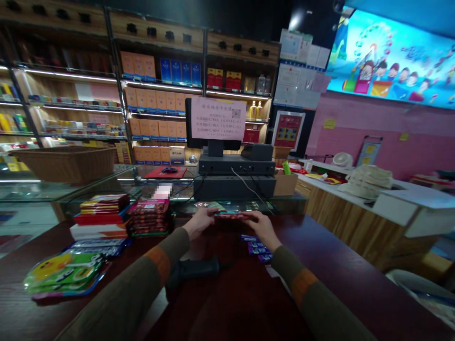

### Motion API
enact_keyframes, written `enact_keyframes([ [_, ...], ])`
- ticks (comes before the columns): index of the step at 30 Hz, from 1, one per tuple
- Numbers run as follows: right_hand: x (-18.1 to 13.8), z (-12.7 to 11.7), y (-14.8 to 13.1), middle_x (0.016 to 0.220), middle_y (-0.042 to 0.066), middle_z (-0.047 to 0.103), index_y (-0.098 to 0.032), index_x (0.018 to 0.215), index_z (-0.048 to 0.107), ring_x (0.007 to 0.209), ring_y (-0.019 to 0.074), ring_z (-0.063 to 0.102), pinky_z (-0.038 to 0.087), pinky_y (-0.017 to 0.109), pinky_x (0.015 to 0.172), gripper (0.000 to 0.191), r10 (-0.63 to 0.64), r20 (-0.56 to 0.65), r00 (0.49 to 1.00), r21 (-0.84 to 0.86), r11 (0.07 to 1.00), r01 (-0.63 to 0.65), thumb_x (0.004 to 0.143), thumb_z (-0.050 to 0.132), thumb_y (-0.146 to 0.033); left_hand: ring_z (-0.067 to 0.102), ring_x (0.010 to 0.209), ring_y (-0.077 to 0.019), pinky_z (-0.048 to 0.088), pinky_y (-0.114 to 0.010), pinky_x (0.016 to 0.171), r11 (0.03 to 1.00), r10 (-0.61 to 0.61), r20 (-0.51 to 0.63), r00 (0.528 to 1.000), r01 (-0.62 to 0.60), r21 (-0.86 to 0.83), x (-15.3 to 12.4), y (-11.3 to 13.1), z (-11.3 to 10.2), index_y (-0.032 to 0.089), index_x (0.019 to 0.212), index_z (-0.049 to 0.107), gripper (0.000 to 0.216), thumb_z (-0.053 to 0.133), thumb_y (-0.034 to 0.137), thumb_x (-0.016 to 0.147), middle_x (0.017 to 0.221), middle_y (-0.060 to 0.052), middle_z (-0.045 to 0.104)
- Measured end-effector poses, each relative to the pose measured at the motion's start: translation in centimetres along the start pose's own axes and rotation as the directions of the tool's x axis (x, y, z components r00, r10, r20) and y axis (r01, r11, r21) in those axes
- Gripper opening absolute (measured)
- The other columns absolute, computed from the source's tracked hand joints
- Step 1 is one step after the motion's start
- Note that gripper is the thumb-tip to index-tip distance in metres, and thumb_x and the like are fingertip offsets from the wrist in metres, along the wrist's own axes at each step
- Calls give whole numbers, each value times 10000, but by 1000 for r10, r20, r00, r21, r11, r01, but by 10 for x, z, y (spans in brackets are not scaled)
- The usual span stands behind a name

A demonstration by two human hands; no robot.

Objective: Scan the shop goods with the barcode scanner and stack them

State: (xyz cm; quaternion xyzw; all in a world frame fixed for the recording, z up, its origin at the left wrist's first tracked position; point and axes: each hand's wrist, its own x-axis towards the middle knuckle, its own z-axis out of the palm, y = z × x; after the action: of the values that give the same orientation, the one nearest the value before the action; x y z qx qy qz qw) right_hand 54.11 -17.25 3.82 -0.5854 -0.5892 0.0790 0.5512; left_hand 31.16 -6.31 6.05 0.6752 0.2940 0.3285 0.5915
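Observation:
Between my hands, over the far part of the dark counter (234, 298), is a thin flat packet (228, 215) with red and teal on it, seen nearly edge-on. My left hand (202, 221) pinches its left end, and my right hand (262, 227) grips the right end. Just below my right hand lie several small purple packets (256, 247). A dark handheld barcode scanner (199, 268) rests beside my left forearm. To the left stand a pile of dark red packets (150, 215) and a stack of boxes (101, 215).
Bright green and yellow packages (67, 272) lie at the left. Ahead, a cash register (234, 166) has a pink sign (218, 118) on its screen. A wicker basket (69, 161) sits on the glass case. At right are a wooden counter (341, 218) and a white bin (419, 293).

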Motion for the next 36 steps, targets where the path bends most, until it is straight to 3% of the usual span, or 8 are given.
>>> enact_keyframes([
  [4, 3, 16, -21, 960, 57, 761, -229, 925, 781, 925, 233, 670, 486, 363, 883, 243, -19, 9, 1000, 34, 999, 19, 782, 683, -399, 704, 950, -222, 544, -375, 895, 995, 93, -14, 996, -93, 48, -18, 10, -13, 152, 1195, 673, 592, 729, 65, 612, 1022, -74, 753],
  [8, 7, 35, -39, 943, 54, 753, -231, 883, 777, 926, 240, 658, 469, 356, 871, 246, -34, -10, 999, 38, 999, 34, 782, 685, -436, 678, 1058, -223, 512, -380, 979, 951, 249, -149, 957, -212, 224, -30, 11, -23, 179, 1080, 710, 354, 700, 163, 726, 1108, -73, 746],
  [14, 10, 64, -59, 813, 41, 673, -202, 778, 747, 793, 211, 609, 438, 312, 756, 319, -48, -53, 997, 16, 999, 49, 774, 694, -517, 685, 966, -214, 520, -348, 923, 873, 295, -322, 899, -116, 474, -46, 13, -49, 224, 1009, 729, 212, 659, 279, 816, 982, -33, 762],
  [20, 11, 91, -78, 866, 53, 665, -196, 750, 732, 868, 221, 610, 457, 321, 823, 316, -38, -89, 995, 109, 993, 48, 746, 715, -512, 680, 975, -207, 524, -331, 916, 882, 359, -285, 888, -223, 416, -67, 19, -71, 188, 1007, 704, 218, 602, 269, 833, 1014, -47, 753],
  [25, 7, 115, -95, 859, 39, 725, -189, 846, 727, 816, 216, 641, 505, 320, 764, 342, 24, 86, 996, 345, 937, -53, 750, 713, -517, 672, 974, -191, 522, -323, 921, 883, 381, -355, 854, -222, 413, -86, 20, -84, 199, 1139, 642, 323, 586, 216, 822, 1037, -30, 728],
  [28, 5, 129, -104, 835, 37, 736, -192, 822, 696, 787, 217, 659, 524, 314, 719, 336, 45, 116, 992, 450, 888, -92, 720, 744, -508, 660, 999, -193, 513, -334, 935, 860, 401, -393, 827, -193, 472, -95, 19, -91, 215, 1260, 579, 423, 571, 188, 838, 1088, -38, 705],
  [32, 5, 145, -116, 816, 46, 747, -206, 827, 672, 746, 227, 677, 548, 325, 666, 353, 96, 100, 990, 495, 858, -133, 698, 757, -523, 607, 1131, -204, 467, -363, 1023, 784, 489, -375, 788, -209, 585, -102, 18, -102, 235, 1259, 582, 400, 542, 173, 866, 1198, -55, 660],
  [36, 5, 154, -126, 777, 37, 746, -211, 829, 661, 682, 221, 678, 550, 325, 623, 352, 143, 94, 985, 524, 834, -172, 688, 762, -518, 558, 1182, -217, 424, -398, 1080, 655, 575, -261, 775, -245, 715, -112, 18, -115, 219, 1234, 609, 349, 534, 222, 893, 1216, -80, 612],
])
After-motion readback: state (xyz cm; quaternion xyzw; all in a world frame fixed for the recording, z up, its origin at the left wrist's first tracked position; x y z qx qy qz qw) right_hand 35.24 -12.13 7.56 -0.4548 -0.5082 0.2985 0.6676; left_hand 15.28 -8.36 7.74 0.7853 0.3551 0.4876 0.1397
